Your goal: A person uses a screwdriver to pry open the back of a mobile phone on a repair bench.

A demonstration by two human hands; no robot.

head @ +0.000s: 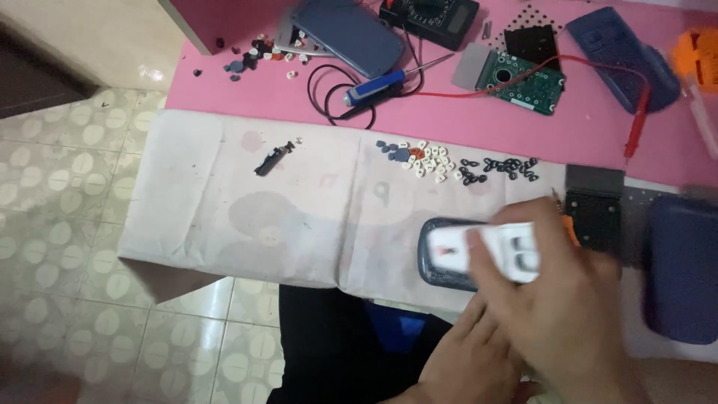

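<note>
in the head view, a white keypad piece [493, 252] is held in the right hand [572, 299], the fingers curled over its right end so that part of it is hidden. it is held just above a dark blue-grey case [441, 258] that lies on the white cloth [247, 209] near the front edge of the desk [523, 127]; only the left end of the case is seen, the rest being covered by the hand. an orange tip [571, 227] is glimpsed behind the fingers, too blurred to be made out. the left hand [467, 359] is seen low in the frame beneath the right one, partly cut off by the bottom edge; whether it is spread or closed cannot be told, and nothing is seen in it.

on the cloth, a cluster of small white keys [428, 161] and a cluster of small black keys [499, 169] are laid side by side, well behind the case. a small black part [272, 158] lies apart to the left. further back on the pink desk, a green circuit board [521, 84], a blue-handled screwdriver [385, 84] and a black meter [429, 15], cut off at the top, are seen. a blurred blue shape [682, 265] is cut off at the right edge.
</note>
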